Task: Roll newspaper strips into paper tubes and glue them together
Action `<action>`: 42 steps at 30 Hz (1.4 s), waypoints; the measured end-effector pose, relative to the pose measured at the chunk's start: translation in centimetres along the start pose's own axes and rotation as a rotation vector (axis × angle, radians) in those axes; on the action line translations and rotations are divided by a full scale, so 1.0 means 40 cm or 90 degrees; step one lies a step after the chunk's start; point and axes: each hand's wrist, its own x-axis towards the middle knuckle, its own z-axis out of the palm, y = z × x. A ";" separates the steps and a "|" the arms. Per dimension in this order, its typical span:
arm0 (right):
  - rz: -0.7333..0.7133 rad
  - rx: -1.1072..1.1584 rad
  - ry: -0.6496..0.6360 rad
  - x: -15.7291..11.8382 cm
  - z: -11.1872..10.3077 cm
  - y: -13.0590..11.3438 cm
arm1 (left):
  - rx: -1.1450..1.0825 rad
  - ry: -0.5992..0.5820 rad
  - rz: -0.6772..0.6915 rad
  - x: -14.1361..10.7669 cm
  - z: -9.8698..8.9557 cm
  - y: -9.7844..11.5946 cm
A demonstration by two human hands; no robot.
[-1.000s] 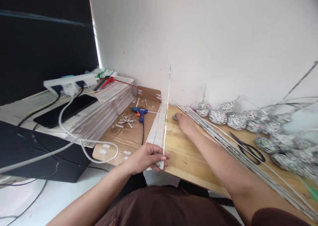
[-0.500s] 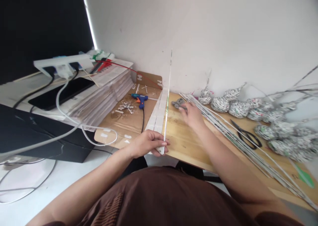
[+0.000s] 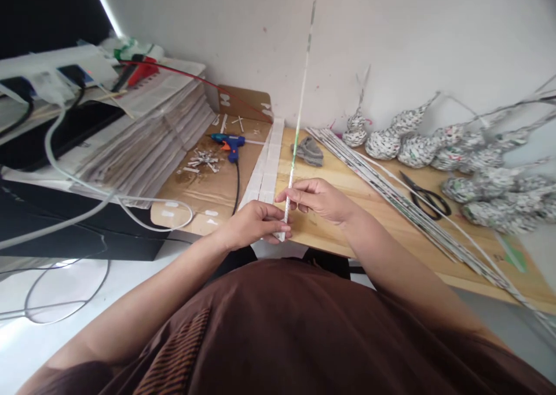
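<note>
Lying beyond and left of the left hand (image 3: 249,226), the blue glue gun (image 3: 233,145) rests on cardboard (image 3: 208,195), while that hand pinches the lower end of a thin paper rod (image 3: 301,105) slanting up beyond it. Just farther up, the right hand (image 3: 324,199) has curled fingertips at the rod, whether gripping I cannot tell; a light, steady hold low down should spare the paper creases.

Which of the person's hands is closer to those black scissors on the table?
Right. The right hand, by the thin paper stick, is left of the scissors; the left hand, holding the stick's lower end, is farther left.
</note>
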 end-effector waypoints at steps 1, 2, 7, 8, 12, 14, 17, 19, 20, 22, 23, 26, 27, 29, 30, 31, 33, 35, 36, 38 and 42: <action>-0.002 0.005 0.006 -0.001 0.002 0.001 | 0.006 -0.003 -0.002 0.001 0.001 -0.002; -0.006 0.007 0.012 -0.002 0.003 0.001 | 0.012 -0.007 -0.002 0.002 0.001 -0.003; -0.014 0.002 0.046 -0.006 0.014 -0.005 | 0.017 -0.024 -0.012 0.000 0.009 -0.002; -0.014 -0.004 0.062 -0.005 0.016 -0.004 | 0.014 -0.023 -0.015 0.000 0.011 -0.002; -0.037 -0.054 0.182 -0.003 0.024 0.003 | 0.006 -0.013 -0.023 -0.002 0.014 0.001; -0.052 -0.059 0.202 -0.005 0.025 0.002 | 0.007 -0.009 -0.025 -0.002 0.013 0.001; -0.031 -0.016 0.091 -0.008 0.022 -0.006 | 0.014 -0.017 -0.020 -0.002 0.012 -0.003; -0.019 0.005 0.046 -0.010 0.020 -0.009 | 0.015 -0.022 -0.020 -0.002 0.013 -0.007; -0.020 0.009 0.054 -0.010 0.020 -0.008 | 0.014 -0.021 -0.024 -0.002 0.014 -0.009; -0.025 0.007 0.109 -0.009 0.020 -0.003 | 0.012 -0.015 -0.028 -0.002 0.016 -0.011; -0.024 0.007 0.132 -0.008 0.021 0.000 | 0.012 -0.012 -0.029 -0.002 0.017 -0.012; -0.009 0.024 0.123 -0.008 0.021 0.006 | 0.016 -0.019 -0.022 -0.004 0.018 -0.010; -0.004 0.030 0.102 -0.008 0.021 0.007 | 0.017 -0.023 -0.021 -0.005 0.017 -0.010; -0.006 0.026 0.079 -0.008 0.021 0.008 | 0.017 -0.029 -0.021 -0.006 0.017 -0.011; -0.013 0.012 0.089 -0.008 0.021 0.008 | 0.014 -0.030 -0.021 -0.006 0.017 -0.011; -0.022 -0.006 0.110 -0.008 0.022 0.008 | 0.012 -0.029 -0.021 -0.005 0.017 -0.012; -0.036 -0.028 0.154 -0.009 0.023 0.009 | 0.008 -0.028 -0.018 -0.005 0.016 -0.013; -0.031 -0.010 0.137 -0.010 0.024 0.007 | 0.013 -0.030 -0.016 -0.005 0.016 -0.013; -0.022 0.009 0.104 -0.011 0.024 0.007 | 0.017 -0.031 -0.016 -0.006 0.016 -0.012; -0.006 0.038 0.036 -0.013 0.023 0.006 | 0.020 -0.036 -0.018 -0.006 0.016 -0.010; -0.007 0.041 0.079 -0.013 0.022 0.011 | 0.005 -0.041 -0.026 -0.008 0.018 -0.010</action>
